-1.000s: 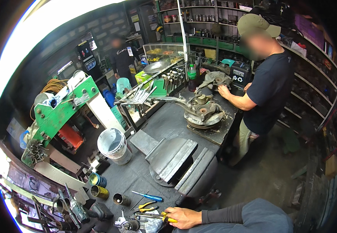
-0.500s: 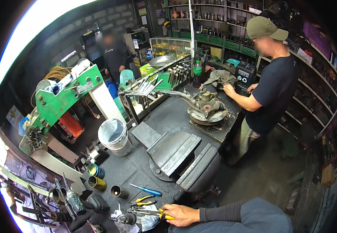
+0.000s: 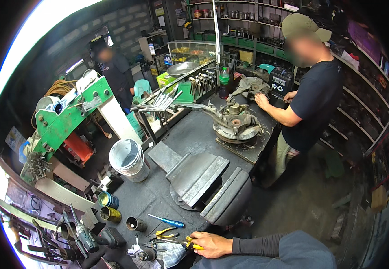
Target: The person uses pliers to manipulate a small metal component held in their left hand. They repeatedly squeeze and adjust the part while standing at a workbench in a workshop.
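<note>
At the near edge of the dark workbench (image 3: pixel 156 197), my right hand (image 3: pixel 214 245) is closed around yellow-handled pliers (image 3: pixel 195 245). Their jaws are directed left, over a crumpled light cloth (image 3: pixel 173 253). Just beyond them lie a second pair of yellow-handled pliers (image 3: pixel 165 232) and a blue-handled screwdriver (image 3: pixel 173 223). A dark round metal part (image 3: pixel 147 254) rests left of the cloth. My left hand does not show.
A large bench vise (image 3: pixel 196 179) stands ahead of my hand, with a white bucket (image 3: pixel 129 161) to its left. Several small cans (image 3: pixel 110 214) and a power drill (image 3: pixel 85 233) sit at left. A co-worker (image 3: pixel 315 85) handles a greasy metal assembly (image 3: pixel 252 87) at the far right.
The whole view has shifted slightly. My right hand still grips the pliers, whose jaws have swung a little away from me. The person in the background has turned and leaned over.
</note>
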A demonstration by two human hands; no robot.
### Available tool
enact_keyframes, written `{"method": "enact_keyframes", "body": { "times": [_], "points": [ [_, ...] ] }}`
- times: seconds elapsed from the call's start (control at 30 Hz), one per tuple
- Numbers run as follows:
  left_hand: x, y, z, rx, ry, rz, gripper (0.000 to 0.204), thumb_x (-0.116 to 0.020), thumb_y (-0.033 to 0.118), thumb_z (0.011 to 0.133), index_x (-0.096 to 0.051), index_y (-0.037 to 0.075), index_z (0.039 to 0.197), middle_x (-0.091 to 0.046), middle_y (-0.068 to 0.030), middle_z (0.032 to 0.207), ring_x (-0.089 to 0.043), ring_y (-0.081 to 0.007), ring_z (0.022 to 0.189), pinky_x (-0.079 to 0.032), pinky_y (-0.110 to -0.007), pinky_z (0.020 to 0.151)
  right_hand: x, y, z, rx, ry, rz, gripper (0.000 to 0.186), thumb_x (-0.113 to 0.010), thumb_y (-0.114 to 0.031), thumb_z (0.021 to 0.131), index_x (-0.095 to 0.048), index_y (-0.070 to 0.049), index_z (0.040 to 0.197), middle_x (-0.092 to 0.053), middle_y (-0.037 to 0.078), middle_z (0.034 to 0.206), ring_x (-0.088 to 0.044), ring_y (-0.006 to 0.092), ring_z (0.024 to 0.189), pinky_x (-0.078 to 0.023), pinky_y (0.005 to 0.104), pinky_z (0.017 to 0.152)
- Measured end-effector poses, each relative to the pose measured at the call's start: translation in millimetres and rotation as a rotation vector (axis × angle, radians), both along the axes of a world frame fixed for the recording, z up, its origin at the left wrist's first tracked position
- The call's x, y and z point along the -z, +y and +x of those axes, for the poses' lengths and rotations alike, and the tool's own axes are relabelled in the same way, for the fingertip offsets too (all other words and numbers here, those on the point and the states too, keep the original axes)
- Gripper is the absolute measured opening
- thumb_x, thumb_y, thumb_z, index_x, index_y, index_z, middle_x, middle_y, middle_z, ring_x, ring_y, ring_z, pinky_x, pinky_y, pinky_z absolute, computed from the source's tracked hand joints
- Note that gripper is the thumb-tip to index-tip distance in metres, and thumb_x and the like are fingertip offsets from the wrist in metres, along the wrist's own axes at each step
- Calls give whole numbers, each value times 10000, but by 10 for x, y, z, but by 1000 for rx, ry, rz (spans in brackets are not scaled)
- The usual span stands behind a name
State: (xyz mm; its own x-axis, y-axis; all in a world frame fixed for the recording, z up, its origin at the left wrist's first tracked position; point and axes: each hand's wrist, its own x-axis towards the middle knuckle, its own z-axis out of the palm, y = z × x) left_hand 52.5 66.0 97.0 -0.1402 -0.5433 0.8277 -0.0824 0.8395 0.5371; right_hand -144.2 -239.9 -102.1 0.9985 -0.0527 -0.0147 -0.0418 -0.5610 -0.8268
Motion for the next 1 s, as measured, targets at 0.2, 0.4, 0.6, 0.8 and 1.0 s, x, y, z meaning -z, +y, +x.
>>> {"method": "enact_keyframes", "body": {
  "times": [0.2,0.4,0.6,0.8,1.0],
  "points": [
    [1369,-61,-437,-1040,759,1040,220,-797,104,1019,-743,-19,1194,-765,-108,1005,-680,-158,749,-546,-269,663,57,-14,74,14,-70,29,297,-724,-209,1016,-676,41,1169,-590,211,1258,-630,410,1195,-533,479,1041],
    [2861,234,-588,-1535,1133,960,366,-866,-14,849,-658,-45,1149,-733,-141,1016,-716,-214,726,-596,-366,644,-136,-78,128,-36,-153,-10,343,-773,-223,942,-710,53,1136,-667,262,1191,-645,447,1139,-554,493,996],
    [3303,-160,-576,-1790,793,1157,703,-913,-21,768,-585,-38,1390,-698,-191,1329,-715,-244,1089,-631,-372,913,-237,-62,-37,116,83,70,204,-787,-111,936,-759,0,1105,-694,198,1304,-715,404,1163,-565,451,1009],
    [3408,-321,-603,-1985,806,1113,922,-956,31,744,-487,-68,1531,-655,-223,1389,-705,-280,1104,-640,-368,871,-249,-66,-83,72,111,17,193,-791,-95,926,-761,4,1089,-702,188,1306,-719,404,1158,-563,447,1012],
    [3524,-610,-218,-2328,270,929,977,-968,141,774,-476,-24,1602,-620,-267,1463,-644,-381,1308,-600,-464,967,-281,-59,-74,65,133,18,197,-796,-100,924,-760,10,1084,-703,186,1306,-716,402,1161,-560,446,1012]
  ]
}}
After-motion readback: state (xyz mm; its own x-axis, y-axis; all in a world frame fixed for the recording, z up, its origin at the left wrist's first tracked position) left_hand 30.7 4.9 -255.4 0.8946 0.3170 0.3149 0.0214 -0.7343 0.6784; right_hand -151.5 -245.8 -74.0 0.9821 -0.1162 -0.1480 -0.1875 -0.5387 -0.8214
